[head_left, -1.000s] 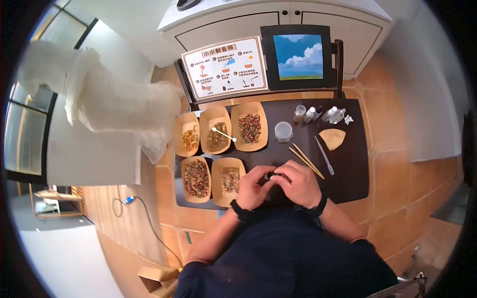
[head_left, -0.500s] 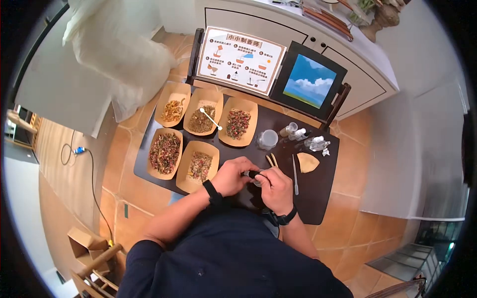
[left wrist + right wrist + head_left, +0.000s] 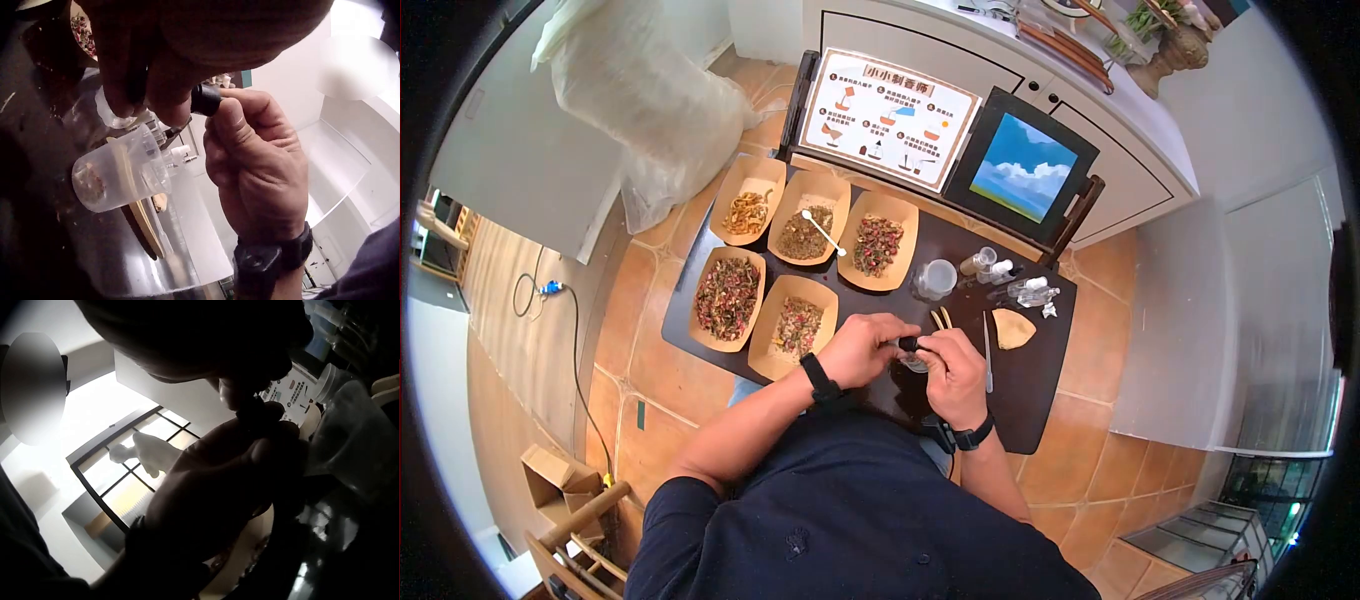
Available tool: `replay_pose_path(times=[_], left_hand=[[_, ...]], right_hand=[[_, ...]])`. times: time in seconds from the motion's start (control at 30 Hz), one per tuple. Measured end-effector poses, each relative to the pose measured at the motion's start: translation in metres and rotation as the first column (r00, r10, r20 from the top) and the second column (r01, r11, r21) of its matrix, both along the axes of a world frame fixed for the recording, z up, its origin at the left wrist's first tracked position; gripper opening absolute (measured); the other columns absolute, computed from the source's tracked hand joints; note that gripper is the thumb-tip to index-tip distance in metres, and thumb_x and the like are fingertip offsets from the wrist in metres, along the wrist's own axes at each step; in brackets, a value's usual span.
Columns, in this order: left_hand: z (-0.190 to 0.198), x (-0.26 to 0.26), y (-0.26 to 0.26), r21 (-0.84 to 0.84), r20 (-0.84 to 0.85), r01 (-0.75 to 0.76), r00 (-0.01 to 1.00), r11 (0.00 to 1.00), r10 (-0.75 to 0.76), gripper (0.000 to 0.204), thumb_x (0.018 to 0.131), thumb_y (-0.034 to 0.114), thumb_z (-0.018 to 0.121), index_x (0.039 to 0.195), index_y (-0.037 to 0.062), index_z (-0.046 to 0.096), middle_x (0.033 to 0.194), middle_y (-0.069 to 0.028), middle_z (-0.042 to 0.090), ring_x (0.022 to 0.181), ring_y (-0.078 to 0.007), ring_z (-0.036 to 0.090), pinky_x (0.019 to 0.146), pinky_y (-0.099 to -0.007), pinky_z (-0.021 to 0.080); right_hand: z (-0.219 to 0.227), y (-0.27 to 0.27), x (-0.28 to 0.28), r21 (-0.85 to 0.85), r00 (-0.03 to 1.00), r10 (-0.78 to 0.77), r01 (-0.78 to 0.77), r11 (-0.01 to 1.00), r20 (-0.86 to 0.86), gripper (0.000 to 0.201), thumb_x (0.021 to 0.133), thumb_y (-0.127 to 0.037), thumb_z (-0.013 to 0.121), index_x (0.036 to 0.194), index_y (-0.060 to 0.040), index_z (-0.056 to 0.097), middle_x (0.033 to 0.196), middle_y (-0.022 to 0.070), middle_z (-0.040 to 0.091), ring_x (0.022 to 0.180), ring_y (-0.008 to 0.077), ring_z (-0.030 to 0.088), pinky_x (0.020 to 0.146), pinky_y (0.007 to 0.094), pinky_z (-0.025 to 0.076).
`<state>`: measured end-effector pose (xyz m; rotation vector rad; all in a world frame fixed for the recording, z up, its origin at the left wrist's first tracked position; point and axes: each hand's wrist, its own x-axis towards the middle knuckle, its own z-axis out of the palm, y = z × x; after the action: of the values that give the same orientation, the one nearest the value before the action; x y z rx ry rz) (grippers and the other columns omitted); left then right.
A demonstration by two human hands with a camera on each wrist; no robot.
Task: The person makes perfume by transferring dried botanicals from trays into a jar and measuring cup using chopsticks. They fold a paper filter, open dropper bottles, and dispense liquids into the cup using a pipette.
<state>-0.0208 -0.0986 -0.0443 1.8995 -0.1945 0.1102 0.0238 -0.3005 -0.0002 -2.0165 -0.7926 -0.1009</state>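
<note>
Close in front of the body, both hands meet over one small bottle with a black cap [image 3: 205, 100]. My left hand [image 3: 858, 350] curls round the bottle's body, which its fingers mostly hide. With thumb and forefinger my right hand [image 3: 956, 375] pinches the black cap. Just below the hands stands a clear plastic cup [image 3: 122, 172] with some brownish bits at its bottom. A second translucent cup [image 3: 937, 280] is farther back. Two thin wooden sticks [image 3: 941, 318] and a plastic pipette [image 3: 988, 352] lie near the right hand.
Several paper trays of dried petals and herbs, including a front one [image 3: 797, 318], fill the dark table's [image 3: 1025, 405] left. A white double-ended spoon [image 3: 824, 232] lies across two trays. Small bottles [image 3: 1000, 270] and a tan pad [image 3: 1013, 328] are at right; an instruction board [image 3: 890, 118] stands behind.
The head view has turned and tilted, shifting the table leftward in it. The hands stay together, and the black cap between them shows more plainly now.
</note>
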Motion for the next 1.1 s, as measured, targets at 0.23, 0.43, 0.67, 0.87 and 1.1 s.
replay_pose_path(times=[0.23, 0.43, 0.67, 0.87, 1.1], left_hand=[[0.019, -0.005, -0.001, 0.020, 0.030, -0.045, 0.999, 0.999, 0.045, 0.053, 0.085, -0.009, 0.077, 0.136, 0.0035, 0.074, 0.120, -0.0190, 0.079, 0.107, -0.0358, 0.077, 0.091, -0.0411, 0.063], [0.023, -0.005, 0.001, -0.029, -0.121, -0.055, 0.991, 0.998, 0.051, 0.049, 0.087, -0.007, 0.079, 0.134, 0.0025, 0.073, 0.124, -0.0186, 0.079, 0.107, -0.0311, 0.079, 0.090, -0.0390, 0.063], [0.028, -0.006, 0.000, 0.018, -0.152, -0.039, 0.988, 0.999, 0.041, 0.048, 0.088, -0.005, 0.080, 0.135, 0.0021, 0.073, 0.125, -0.0175, 0.078, 0.107, -0.0298, 0.078, 0.089, -0.0373, 0.063], [0.024, -0.009, -0.001, -0.003, -0.091, -0.066, 0.994, 0.998, 0.065, 0.047, 0.089, -0.003, 0.081, 0.135, 0.0027, 0.073, 0.119, -0.0157, 0.079, 0.103, -0.0286, 0.078, 0.086, -0.0374, 0.062], [0.017, -0.006, 0.005, 0.030, -0.026, -0.032, 0.999, 0.999, 0.032, 0.041, 0.089, -0.003, 0.081, 0.128, 0.0036, 0.076, 0.112, -0.0164, 0.077, 0.101, -0.0324, 0.075, 0.086, -0.0402, 0.061]], right_hand=[[0.005, 0.005, -0.009, -0.110, 0.984, -0.075, 0.057, 0.992, -0.163, 0.017, 0.093, -0.005, 0.079, 0.109, -0.0001, 0.073, 0.098, 0.0142, 0.071, 0.082, 0.0360, 0.073, 0.072, 0.0424, 0.058], [0.024, 0.016, -0.009, -0.023, 1.000, -0.014, 0.013, 1.000, -0.024, 0.031, 0.093, -0.006, 0.080, 0.123, -0.0013, 0.071, 0.111, 0.0163, 0.069, 0.095, 0.0354, 0.073, 0.080, 0.0414, 0.059], [0.017, 0.012, -0.006, -0.048, 0.997, 0.053, -0.050, 0.998, 0.059, 0.039, 0.093, -0.009, 0.084, 0.128, -0.0008, 0.069, 0.118, 0.0178, 0.068, 0.097, 0.0341, 0.072, 0.081, 0.0398, 0.060], [0.006, 0.007, -0.013, 0.010, 0.963, -0.031, 0.035, 0.999, -0.268, 0.034, 0.091, 0.001, 0.082, 0.124, 0.0002, 0.071, 0.114, 0.0153, 0.071, 0.095, 0.0323, 0.073, 0.083, 0.0392, 0.060], [0.012, 0.004, -0.006, 0.047, 0.998, 0.059, -0.061, 0.997, 0.037, 0.033, 0.085, 0.010, 0.078, 0.116, -0.0001, 0.074, 0.114, 0.0160, 0.075, 0.098, 0.0314, 0.073, 0.083, 0.0393, 0.060]])
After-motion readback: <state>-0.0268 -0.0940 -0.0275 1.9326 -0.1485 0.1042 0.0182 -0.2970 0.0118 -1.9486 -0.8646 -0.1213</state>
